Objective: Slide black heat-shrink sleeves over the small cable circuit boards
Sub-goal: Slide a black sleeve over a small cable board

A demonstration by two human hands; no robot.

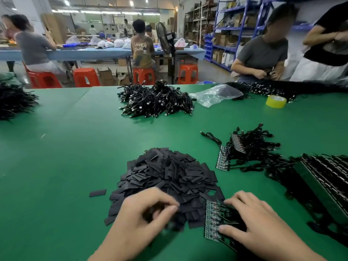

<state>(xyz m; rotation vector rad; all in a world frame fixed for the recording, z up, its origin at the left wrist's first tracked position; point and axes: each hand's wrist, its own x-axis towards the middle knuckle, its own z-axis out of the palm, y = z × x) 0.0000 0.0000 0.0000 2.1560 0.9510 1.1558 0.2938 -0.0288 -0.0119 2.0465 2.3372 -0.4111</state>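
Note:
A heap of flat black heat-shrink sleeves (167,178) lies on the green table in front of me. My left hand (143,213) is at the heap's near edge, blurred, its fingers curled and pinching at the sleeves. My right hand (252,221) grips a strip of small green circuit boards (211,223) with black cables attached, thumb and fingers curled round it. More board strips with cables (243,147) lie further right.
A long row of boards with cables (323,178) runs along the right edge. A pile of black cables (154,100), a clear plastic bag (216,95) and a yellow tape roll (276,101) sit farther back. Another cable pile (13,100) lies far left. People work across the table.

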